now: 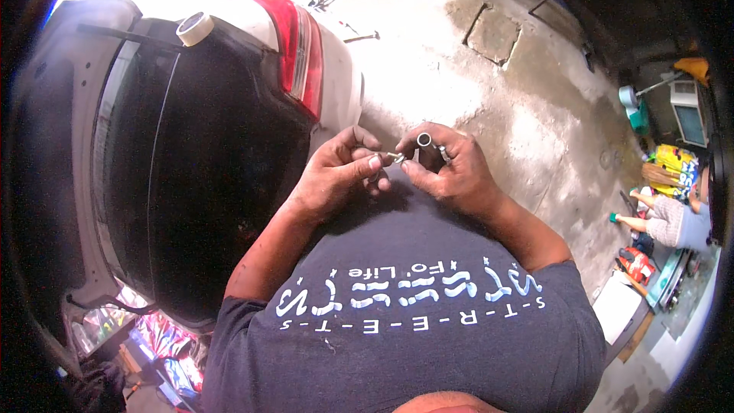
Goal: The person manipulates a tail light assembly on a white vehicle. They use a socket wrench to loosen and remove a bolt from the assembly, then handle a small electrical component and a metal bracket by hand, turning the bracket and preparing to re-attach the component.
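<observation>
In front of my chest, both hands meet over a small metal piece (392, 155) that looks like a bolt. My left hand (330, 172) is closed, thumb and forefinger pinching one end of it. The thumb and forefinger of my right hand (459, 172) touch the other end, by a small shiny part that may be a nut or washer. Tucked in my right fingers is a metal socket wrench (424, 140), its round hollow end pointing up. My fingers hide most of its shank. To the left of my hands is the dark rear of a car (206, 160).
A tape roll (195, 29) rests on the car near its red tail light (298, 53). Metal tools (359, 35) lie on the concrete floor (428, 69) beyond. At right are a seated person (669, 218), a red tool (636, 264) and a white panel (618, 306). Colourful packages (164, 348) lie lower left.
</observation>
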### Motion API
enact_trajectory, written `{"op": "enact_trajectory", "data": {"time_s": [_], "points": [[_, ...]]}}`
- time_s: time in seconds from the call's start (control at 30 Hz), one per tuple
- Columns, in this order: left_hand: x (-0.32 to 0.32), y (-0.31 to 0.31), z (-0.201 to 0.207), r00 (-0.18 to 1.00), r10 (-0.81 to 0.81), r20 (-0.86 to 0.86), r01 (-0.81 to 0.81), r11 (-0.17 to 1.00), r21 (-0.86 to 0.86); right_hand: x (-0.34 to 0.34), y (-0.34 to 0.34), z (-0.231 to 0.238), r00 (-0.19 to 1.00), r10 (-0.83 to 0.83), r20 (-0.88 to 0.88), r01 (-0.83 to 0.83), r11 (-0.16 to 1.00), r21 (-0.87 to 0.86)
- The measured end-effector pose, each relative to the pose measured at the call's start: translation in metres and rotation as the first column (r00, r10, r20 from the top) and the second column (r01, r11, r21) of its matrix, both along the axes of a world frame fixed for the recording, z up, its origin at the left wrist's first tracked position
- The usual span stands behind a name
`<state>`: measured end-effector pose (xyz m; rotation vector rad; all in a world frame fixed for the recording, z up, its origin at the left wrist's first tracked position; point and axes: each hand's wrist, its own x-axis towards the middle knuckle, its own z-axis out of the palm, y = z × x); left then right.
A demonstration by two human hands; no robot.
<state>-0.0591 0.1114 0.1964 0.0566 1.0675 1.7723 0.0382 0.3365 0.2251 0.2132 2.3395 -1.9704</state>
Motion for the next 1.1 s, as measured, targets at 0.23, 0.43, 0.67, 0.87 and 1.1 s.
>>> {"op": "enact_trajectory", "data": {"time_s": [0.23,0.43,0.67,0.87,1.1], "points": [[0.005,0.009,0.001,0.998,0.039,-0.04,-0.039,0.999,0.001,-0.002,0.002,-0.008,0.99,0.012,-0.14,-0.001,0.997,0.073],[0.007,0.024,-0.001,0.99,0.017,-0.141,-0.019,1.0,-0.013,0.007,0.008,-0.012,0.992,-0.024,-0.125,0.037,0.994,0.106],[0.017,0.013,0.008,0.92,0.048,-0.39,-0.149,0.961,-0.232,0.009,-0.001,-0.014,0.959,-0.04,-0.282,0.052,0.998,0.034],[0.012,0.024,0.006,0.96,0.038,-0.279,-0.077,0.988,-0.133,0.017,-0.003,-0.007,0.898,-0.088,-0.43,0.128,0.99,0.065],[0.016,0.031,0.02,0.937,-0.027,-0.348,-0.068,0.964,-0.258,0.019,0.001,-0.009,0.957,-0.188,-0.22,0.185,0.982,-0.031]]}}
